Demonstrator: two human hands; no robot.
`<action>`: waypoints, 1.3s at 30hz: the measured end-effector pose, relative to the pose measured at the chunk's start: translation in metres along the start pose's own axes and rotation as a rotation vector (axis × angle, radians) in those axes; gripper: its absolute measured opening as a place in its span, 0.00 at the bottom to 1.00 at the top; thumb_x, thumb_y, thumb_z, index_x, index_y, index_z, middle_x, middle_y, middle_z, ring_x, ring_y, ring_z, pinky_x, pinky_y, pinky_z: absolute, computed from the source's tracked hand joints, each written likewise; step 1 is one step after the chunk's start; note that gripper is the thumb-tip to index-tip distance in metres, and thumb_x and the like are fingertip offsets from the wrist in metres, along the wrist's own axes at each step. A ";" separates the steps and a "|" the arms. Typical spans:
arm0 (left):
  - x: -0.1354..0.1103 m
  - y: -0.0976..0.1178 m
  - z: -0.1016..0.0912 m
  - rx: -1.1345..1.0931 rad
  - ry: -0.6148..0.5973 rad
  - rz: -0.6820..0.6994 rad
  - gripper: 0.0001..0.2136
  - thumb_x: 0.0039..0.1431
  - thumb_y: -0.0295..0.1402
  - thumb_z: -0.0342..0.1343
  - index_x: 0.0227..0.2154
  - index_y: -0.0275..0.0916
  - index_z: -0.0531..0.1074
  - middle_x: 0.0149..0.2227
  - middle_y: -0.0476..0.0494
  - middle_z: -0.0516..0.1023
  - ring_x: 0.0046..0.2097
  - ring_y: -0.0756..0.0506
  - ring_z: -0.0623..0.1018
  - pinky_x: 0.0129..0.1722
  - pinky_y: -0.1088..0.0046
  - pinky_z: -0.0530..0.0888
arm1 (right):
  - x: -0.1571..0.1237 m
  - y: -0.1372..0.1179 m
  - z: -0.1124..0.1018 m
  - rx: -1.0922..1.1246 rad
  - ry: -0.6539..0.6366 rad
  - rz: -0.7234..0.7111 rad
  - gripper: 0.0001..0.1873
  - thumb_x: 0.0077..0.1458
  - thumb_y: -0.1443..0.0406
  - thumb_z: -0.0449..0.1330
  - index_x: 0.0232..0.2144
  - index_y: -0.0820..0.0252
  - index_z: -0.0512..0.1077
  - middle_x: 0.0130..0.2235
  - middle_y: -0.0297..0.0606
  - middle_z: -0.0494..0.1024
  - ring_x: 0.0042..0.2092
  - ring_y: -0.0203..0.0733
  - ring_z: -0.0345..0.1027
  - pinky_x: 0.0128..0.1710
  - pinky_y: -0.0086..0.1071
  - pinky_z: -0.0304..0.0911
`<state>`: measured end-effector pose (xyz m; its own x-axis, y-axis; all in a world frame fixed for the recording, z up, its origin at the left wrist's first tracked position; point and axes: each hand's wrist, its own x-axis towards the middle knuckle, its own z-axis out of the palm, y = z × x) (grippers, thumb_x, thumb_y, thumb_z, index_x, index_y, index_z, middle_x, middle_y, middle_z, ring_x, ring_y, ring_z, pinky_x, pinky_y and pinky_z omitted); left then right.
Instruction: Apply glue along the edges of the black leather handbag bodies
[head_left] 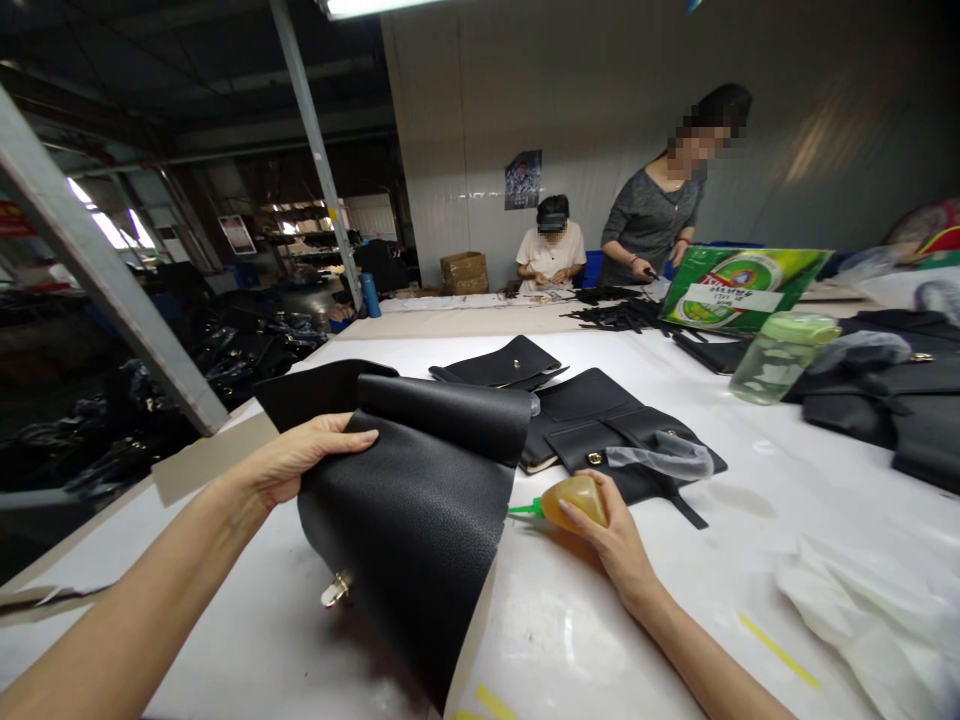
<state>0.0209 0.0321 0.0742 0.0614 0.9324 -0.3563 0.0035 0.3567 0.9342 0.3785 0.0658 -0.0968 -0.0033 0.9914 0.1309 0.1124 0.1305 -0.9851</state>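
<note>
My left hand (319, 450) grips a large black leather panel (420, 510) near its upper left, thumb on top and fingers underneath. The panel is held up and curved, its upper part folded over, and a metal clasp (337, 590) shows on its lower left. In my right hand (611, 535) is a squeeze bottle (576, 500) of amber liquid. Its green nozzle points left and meets, or nearly meets, the panel's right edge. Behind the bottle lie black bag pieces (600, 410) with gold fittings and a clear plastic wrap (664, 458).
A green water bottle (784, 360) and a green carton (742, 285) stand at the right, beside more black bags (885, 390). Crumpled white sheeting (862, 620) lies at the front right. Two people work across the white table (592, 640). A metal post (142, 260) rises at the left.
</note>
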 end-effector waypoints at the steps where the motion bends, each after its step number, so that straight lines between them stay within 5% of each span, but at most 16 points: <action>1: 0.000 0.000 0.000 0.001 0.001 0.000 0.13 0.48 0.30 0.64 0.39 0.37 0.77 0.37 0.40 0.82 0.34 0.47 0.80 0.37 0.74 0.77 | -0.001 0.000 -0.001 0.003 -0.005 0.002 0.27 0.47 0.51 0.64 0.46 0.51 0.61 0.42 0.33 0.68 0.44 0.48 0.65 0.45 0.36 0.60; 6: 0.001 0.001 -0.001 -0.001 0.005 0.000 0.12 0.47 0.30 0.65 0.37 0.36 0.77 0.36 0.40 0.82 0.33 0.47 0.80 0.36 0.74 0.77 | -0.004 0.000 -0.002 0.050 -0.103 0.029 0.27 0.46 0.51 0.64 0.46 0.51 0.62 0.39 0.33 0.71 0.41 0.48 0.67 0.40 0.36 0.63; 20: -0.001 0.002 -0.003 -0.001 0.003 -0.003 0.13 0.45 0.32 0.66 0.37 0.38 0.78 0.37 0.39 0.82 0.34 0.45 0.80 0.37 0.74 0.77 | -0.003 -0.001 -0.003 0.067 -0.105 0.038 0.25 0.46 0.52 0.64 0.44 0.52 0.64 0.37 0.33 0.72 0.39 0.49 0.68 0.37 0.36 0.65; 39: 0.001 0.005 -0.002 -0.003 -0.025 -0.019 0.15 0.47 0.32 0.65 0.40 0.38 0.77 0.38 0.39 0.82 0.35 0.45 0.81 0.38 0.73 0.77 | 0.045 0.004 0.001 -0.083 0.046 -0.159 0.28 0.48 0.51 0.63 0.49 0.53 0.62 0.46 0.36 0.67 0.46 0.50 0.64 0.48 0.42 0.60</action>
<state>0.0194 0.0353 0.0786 0.0860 0.9237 -0.3734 0.0016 0.3746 0.9272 0.3777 0.1109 -0.0947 0.0173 0.9567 0.2906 0.1960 0.2818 -0.9393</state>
